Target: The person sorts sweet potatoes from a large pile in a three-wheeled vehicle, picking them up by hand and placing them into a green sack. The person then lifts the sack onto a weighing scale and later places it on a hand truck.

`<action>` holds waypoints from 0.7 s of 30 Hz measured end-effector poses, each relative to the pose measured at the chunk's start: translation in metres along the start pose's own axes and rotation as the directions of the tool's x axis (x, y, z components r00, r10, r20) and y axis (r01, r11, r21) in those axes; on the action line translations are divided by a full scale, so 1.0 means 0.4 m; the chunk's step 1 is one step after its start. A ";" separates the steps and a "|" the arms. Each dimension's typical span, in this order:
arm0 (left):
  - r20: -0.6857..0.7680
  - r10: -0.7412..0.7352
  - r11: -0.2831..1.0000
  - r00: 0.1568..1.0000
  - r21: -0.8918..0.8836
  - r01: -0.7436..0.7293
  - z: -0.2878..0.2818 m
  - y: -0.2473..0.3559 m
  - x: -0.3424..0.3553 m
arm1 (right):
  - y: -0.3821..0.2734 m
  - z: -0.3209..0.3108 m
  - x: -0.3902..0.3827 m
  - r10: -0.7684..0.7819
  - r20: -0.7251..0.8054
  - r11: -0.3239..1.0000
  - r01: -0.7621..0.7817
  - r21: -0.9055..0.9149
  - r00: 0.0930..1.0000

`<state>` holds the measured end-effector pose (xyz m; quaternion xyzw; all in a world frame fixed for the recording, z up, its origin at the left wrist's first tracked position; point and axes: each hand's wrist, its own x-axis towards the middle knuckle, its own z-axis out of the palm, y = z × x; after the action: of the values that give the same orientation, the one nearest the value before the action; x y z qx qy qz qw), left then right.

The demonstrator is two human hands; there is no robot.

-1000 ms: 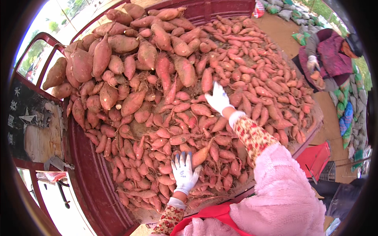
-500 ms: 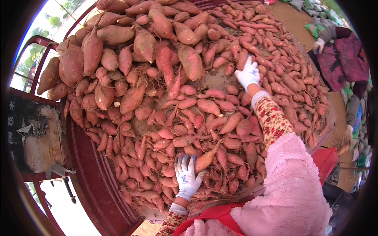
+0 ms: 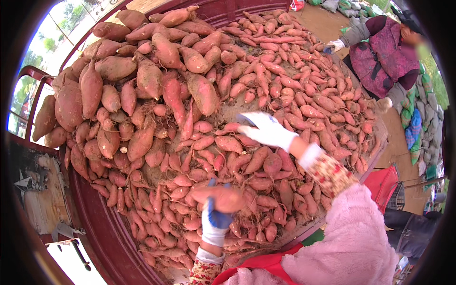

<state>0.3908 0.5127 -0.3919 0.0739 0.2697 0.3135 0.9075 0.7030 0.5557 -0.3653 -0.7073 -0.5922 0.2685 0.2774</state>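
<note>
My left hand [image 3: 213, 223], in a white glove with a blue palm, is closed round a sweet potato [image 3: 217, 197], lifted low over the smaller tubers at the near middle and blurred by motion. My right hand [image 3: 268, 129], also gloved, is open with fingers stretched leftward above the small sweet potatoes [image 3: 229, 143] in the middle of the red truck bed [image 3: 102, 232]; it is slightly blurred, with nothing seen in it. Large, soil-dusted sweet potatoes [image 3: 114, 66] are piled at the back left, small ones spread over the right and near parts.
A co-worker [image 3: 382, 54] in a purple patterned top bends at the bed's right edge, gloved hands near it. Filled sacks [image 3: 425, 123] line the ground beyond. A red object [image 3: 380, 187] and dark crate sit at lower right. The cab frame [image 3: 38, 190] borders the left.
My left hand has turned and lifted a sweet potato from the pile. My right hand, earlier reaching at small tubers farther back, has come back leftward and nearer. The co-worker's hands have shifted.
</note>
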 end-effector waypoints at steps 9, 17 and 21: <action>-0.104 0.153 0.988 0.983 0.025 -0.151 -0.226 0.102 -0.034 | 0.379 -0.083 0.336 -0.122 -0.121 0.432 -0.057 -0.900 0.985; -0.001 0.043 0.996 0.999 -0.074 -0.043 -0.191 0.067 0.037 | 0.385 -0.178 0.388 -0.074 -0.178 0.730 -0.068 -0.680 0.981; -0.049 0.095 0.995 0.994 -0.037 -0.096 -0.175 0.054 0.041 | 0.398 -0.051 0.453 0.115 -0.193 0.655 -0.221 -0.723 0.974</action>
<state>0.3524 0.5374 -0.4516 0.0613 0.2810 0.3635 0.8861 0.8550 0.7099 -0.4734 -0.8263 -0.5626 -0.0170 -0.0210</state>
